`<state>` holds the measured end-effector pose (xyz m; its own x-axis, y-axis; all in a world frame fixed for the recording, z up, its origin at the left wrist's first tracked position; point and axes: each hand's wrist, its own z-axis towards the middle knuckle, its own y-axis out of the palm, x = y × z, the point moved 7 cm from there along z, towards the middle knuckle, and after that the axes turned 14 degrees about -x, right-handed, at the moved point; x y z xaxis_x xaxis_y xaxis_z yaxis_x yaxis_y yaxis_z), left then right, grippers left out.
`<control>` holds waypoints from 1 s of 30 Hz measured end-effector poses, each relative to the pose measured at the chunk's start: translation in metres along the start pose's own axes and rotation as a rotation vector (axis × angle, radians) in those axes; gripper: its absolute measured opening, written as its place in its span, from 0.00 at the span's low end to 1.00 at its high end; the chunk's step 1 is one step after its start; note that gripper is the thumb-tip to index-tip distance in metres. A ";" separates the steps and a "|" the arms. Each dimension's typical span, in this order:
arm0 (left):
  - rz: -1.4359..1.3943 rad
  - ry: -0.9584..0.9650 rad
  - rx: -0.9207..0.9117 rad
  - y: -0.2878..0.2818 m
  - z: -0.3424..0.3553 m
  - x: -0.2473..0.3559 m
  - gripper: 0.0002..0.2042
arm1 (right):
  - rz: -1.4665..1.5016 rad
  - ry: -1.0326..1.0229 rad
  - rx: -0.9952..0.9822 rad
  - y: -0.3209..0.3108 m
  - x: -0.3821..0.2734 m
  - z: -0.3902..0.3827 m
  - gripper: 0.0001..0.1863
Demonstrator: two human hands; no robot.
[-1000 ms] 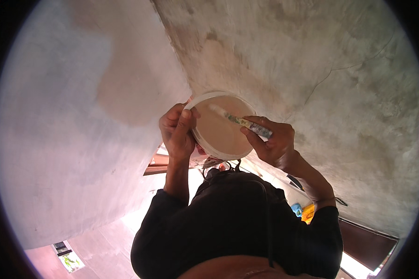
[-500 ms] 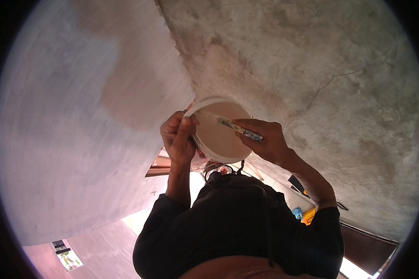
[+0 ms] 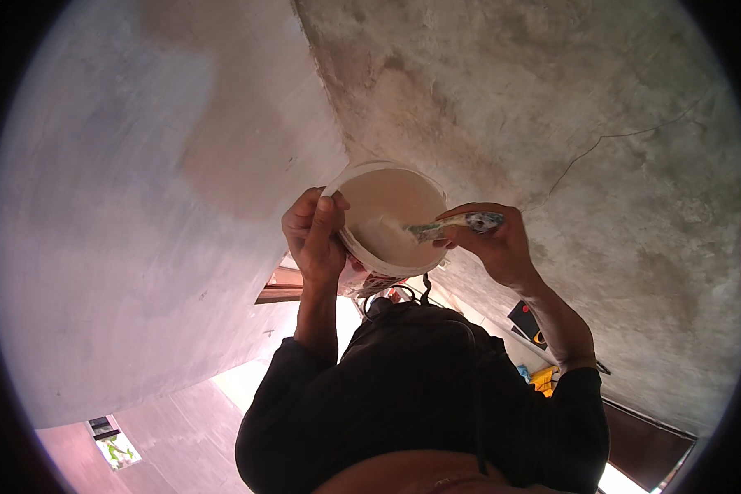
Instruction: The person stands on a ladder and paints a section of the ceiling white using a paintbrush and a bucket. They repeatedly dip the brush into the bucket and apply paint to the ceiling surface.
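A white paint bucket [image 3: 358,248] is tilted toward me in front of my chest, with pale, creamy paint [image 3: 391,193] inside. My left hand [image 3: 313,235] clasps its left rim, thumb on the near side. Between the fingers and thumb of my right hand [image 3: 506,251] is a paint-smeared paintbrush [image 3: 480,220], held over the bucket's right rim. Its handle end points up to the right. The other end reaches down into the bucket at the paint, and its bristles are hard to make out.
A whitish painted wall [image 3: 99,222] with a darker patch rises on the left. It meets a rough grey cement wall [image 3: 601,74] with a crack on the right. Behind the right arm lie a yellow item [image 3: 543,379] and a black object [image 3: 521,317]. A dark panel [image 3: 646,449] sits lower right.
My right hand has shifted right and drawn the paintbrush toward the bucket's right rim, its handle end now angled up. The bucket has tipped slightly, and more of its outside shows.
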<state>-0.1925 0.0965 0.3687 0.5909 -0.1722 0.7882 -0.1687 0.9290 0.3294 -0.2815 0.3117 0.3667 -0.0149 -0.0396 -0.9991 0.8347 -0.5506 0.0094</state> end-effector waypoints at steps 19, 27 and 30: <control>0.030 0.046 0.038 -0.001 0.000 0.009 0.13 | -0.510 -0.217 0.161 0.003 -0.021 -0.007 0.12; 0.012 0.031 0.084 -0.002 -0.002 0.014 0.12 | 0.051 -0.045 0.005 0.009 0.006 0.018 0.12; 0.151 -0.026 0.287 -0.013 -0.017 0.008 0.12 | -0.477 -0.183 0.160 0.012 0.001 0.013 0.13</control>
<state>-0.1720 0.0886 0.3623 0.5224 -0.0515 0.8512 -0.4706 0.8150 0.3381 -0.2784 0.2945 0.3658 -0.4801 0.1096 -0.8704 0.6174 -0.6626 -0.4240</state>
